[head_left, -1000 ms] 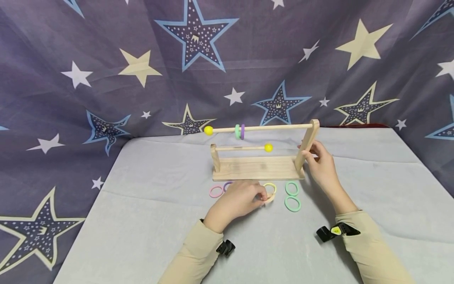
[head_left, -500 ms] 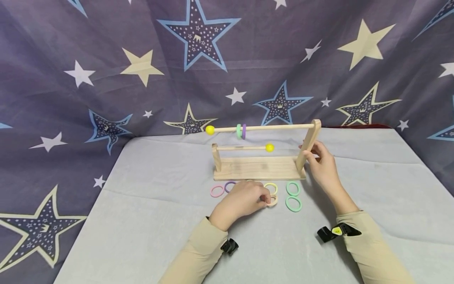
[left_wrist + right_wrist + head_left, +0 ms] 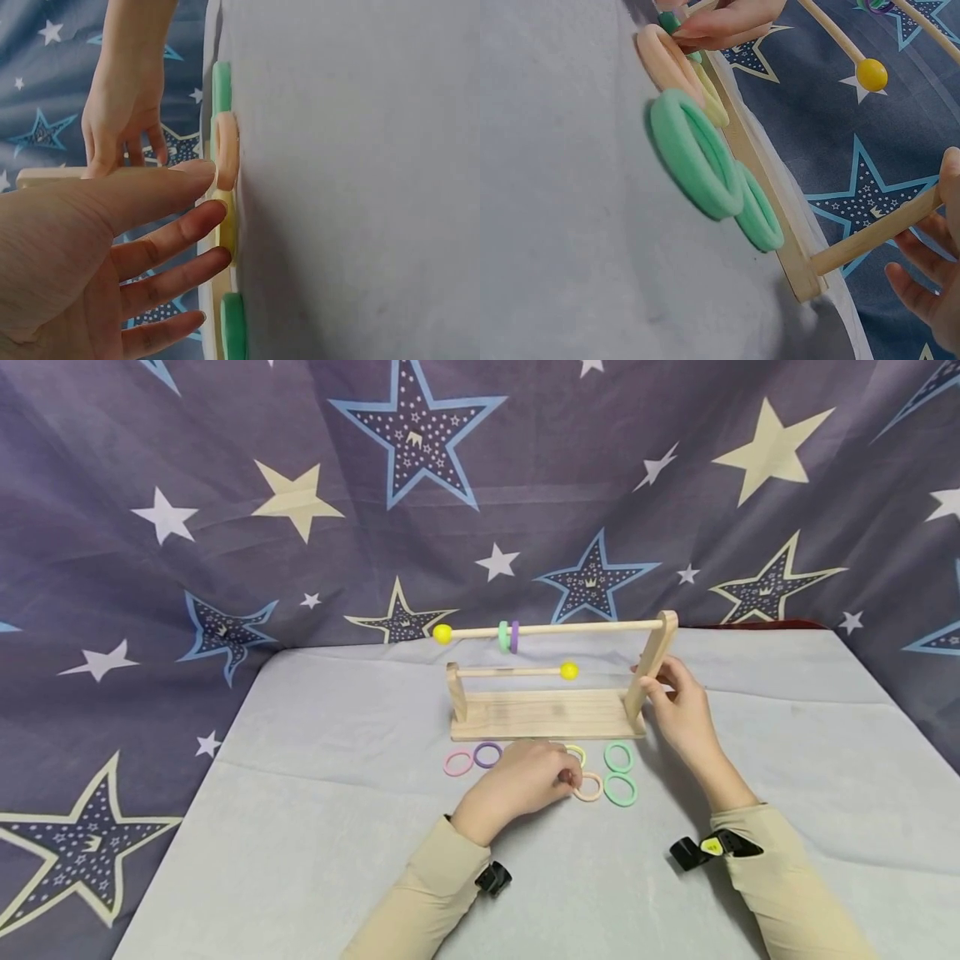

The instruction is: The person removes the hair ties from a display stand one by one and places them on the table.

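A peach ring (image 3: 588, 800) lies on the cloth with the fingertips of my left hand (image 3: 528, 777) at its left edge. In the left wrist view the thumb is straight and its tip meets the peach ring (image 3: 232, 150), the other fingers loosely spread. My right hand (image 3: 682, 714) grips the tall post (image 3: 654, 664) of a wooden stand (image 3: 547, 714) between thumb and fingers. A yellow ring (image 3: 581, 752) is behind the peach one, partly covered by the left hand. Two green rings (image 3: 634, 791) lie to its right. Another green ring (image 3: 233, 328) shows below the left fingers.
Pink (image 3: 446, 764) and purple (image 3: 476, 755) rings lie left of my left hand. The stand's upper rod (image 3: 585, 629) carries a green ring (image 3: 503, 637) and a purple ring (image 3: 513, 637); a yellow ball (image 3: 442, 634) caps it. The shorter rod ends in another yellow ball (image 3: 569, 671).
My left hand has shifted right, and the peach ring, earlier tilted at its fingers, now lies flat beside the lower green ring. The right hand keeps its grip on the post.
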### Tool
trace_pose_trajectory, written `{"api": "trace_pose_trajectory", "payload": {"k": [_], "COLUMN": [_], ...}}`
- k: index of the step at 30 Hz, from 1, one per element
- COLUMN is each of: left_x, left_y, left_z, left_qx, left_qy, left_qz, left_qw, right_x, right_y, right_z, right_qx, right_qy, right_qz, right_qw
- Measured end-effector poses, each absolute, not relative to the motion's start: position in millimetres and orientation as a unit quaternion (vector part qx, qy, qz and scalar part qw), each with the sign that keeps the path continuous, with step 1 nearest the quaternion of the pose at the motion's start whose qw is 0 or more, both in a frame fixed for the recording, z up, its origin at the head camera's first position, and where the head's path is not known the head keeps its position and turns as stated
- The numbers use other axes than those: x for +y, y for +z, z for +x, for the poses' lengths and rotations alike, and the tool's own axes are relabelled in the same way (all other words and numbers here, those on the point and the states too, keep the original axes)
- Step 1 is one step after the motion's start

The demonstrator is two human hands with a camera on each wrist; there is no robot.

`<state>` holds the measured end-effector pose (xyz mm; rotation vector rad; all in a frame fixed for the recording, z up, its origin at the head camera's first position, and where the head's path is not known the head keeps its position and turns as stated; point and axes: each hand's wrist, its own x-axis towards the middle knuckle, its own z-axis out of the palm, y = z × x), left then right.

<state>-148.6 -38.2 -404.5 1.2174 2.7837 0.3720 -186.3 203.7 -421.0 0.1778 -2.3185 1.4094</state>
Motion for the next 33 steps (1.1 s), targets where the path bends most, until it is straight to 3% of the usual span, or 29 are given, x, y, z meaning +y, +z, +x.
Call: {"api": "trace_pose_trajectory", "payload": {"k": [8, 19, 33], "left_x": [-54.0, -67.6, -79.2], "left_y": [-390.0, -368.4, -367.2], "left_z": [-157.7, -160.9, -167.8], "left_qx": [0.91, 0.889, 0.845], "left_qy": [0.18, 0.331, 0.438], "left_qz": [0.371, 0.299, 0.228], "left_qw": [0.043, -0.102, -0.204], "right_x": [203.4, 204.0, 203.4], "right_y": [-420.4, -421.9, -422.1], "right_z": [-185.7, -188.3, -187.9], "right_qx": [-0.833, -0.829, -0.834], "right_qy": [0.508, 0.508, 0.502], "right_qz": [0.068, 0.077, 0.074], "right_qw": [0.21, 0.218, 0.219]}}
